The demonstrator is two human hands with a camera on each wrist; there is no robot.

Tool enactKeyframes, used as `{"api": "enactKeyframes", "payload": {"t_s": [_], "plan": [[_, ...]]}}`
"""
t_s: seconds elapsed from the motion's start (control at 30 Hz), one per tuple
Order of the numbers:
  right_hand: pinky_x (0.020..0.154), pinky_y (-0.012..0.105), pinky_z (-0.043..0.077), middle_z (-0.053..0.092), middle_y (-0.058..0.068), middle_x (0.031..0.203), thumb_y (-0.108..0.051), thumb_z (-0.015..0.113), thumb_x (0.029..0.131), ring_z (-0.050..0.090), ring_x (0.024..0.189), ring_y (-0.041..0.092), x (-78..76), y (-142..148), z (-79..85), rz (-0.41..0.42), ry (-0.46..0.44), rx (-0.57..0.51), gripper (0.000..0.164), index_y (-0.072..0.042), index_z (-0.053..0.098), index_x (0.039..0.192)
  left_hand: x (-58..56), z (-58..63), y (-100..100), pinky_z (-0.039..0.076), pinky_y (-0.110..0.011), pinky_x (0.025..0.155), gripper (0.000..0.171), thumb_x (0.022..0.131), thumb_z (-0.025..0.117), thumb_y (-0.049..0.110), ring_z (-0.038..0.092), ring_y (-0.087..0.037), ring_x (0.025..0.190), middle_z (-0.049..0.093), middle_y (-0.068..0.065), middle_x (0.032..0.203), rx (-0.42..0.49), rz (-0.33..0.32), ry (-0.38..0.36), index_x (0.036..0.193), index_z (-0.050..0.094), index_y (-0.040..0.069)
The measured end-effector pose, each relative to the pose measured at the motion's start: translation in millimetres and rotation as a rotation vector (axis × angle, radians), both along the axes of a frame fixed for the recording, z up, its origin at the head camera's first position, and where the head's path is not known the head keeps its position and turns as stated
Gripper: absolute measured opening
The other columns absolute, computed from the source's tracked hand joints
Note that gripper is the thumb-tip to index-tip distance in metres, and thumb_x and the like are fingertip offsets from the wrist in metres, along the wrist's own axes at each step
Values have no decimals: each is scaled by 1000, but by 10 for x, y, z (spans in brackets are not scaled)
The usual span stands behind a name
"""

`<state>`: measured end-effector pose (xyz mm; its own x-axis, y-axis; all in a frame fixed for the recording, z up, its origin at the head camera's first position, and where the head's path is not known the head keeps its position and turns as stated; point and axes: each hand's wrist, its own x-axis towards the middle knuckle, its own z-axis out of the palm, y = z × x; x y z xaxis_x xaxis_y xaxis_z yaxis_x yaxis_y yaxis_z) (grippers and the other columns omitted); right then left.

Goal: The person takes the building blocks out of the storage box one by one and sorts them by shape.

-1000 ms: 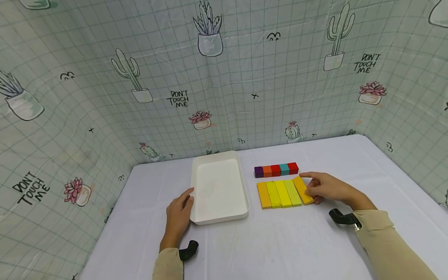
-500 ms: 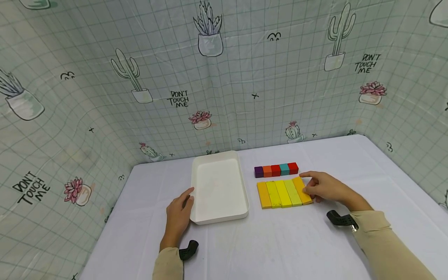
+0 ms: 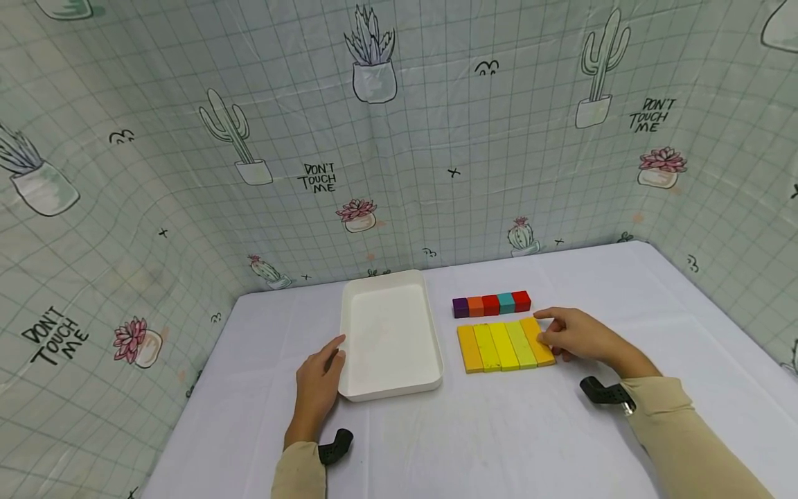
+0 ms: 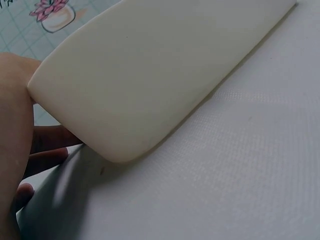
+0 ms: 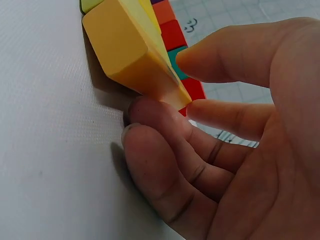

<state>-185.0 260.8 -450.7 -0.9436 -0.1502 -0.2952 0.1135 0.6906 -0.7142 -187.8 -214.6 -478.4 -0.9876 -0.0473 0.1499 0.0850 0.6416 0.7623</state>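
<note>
A white tray (image 3: 392, 337) lies on the cloth at centre left. My left hand (image 3: 316, 385) rests against its left side, thumb and forefinger at the rim; in the left wrist view, fingers (image 4: 50, 137) show beyond the tray's corner. To the right, several flat yellow, yellow-green and orange-yellow bars (image 3: 503, 345) lie side by side. My right hand (image 3: 576, 335) touches the rightmost orange-yellow bar (image 3: 537, 341). Its forefinger reaches to the far end, and the lower fingers are bent against the bar's side (image 5: 150, 82). Behind the bars stands a row of purple, orange, red and teal cubes (image 3: 491, 304).
A white cloth (image 3: 486, 436) covers the table. Printed curtains (image 3: 424, 138) with cactus drawings close off the back and both sides. Each wrist carries a black camera mount, such as the right one (image 3: 607, 393).
The rightmost orange-yellow bar has shifted left and straightened against its neighbour, with my right hand moving slightly left along with it. My left hand and the tray have stayed in place.
</note>
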Motion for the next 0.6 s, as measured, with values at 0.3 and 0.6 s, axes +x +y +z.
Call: {"api": "enactKeyframes", "payload": {"t_s": [0.3, 0.6], "plan": [[64, 35, 53, 61, 9, 88, -23, 61, 97, 58, 67, 22, 20, -13, 15, -28, -8, -5, 55, 2, 47, 144, -4, -14, -9, 40, -56, 103, 39, 103, 54, 25, 56, -32, 119, 67, -12, 126, -4, 4, -4, 141, 61, 22], [63, 34, 53, 61, 8, 88, -21, 59, 98, 58, 68, 22, 12, -5, 20, -48, 32, 5, 51, 1, 49, 142, 10, 22, -57, 37, -53, 108, 43, 105, 50, 38, 50, -29, 130, 61, -7, 136, 76, 4, -67, 145, 56, 25]]}}
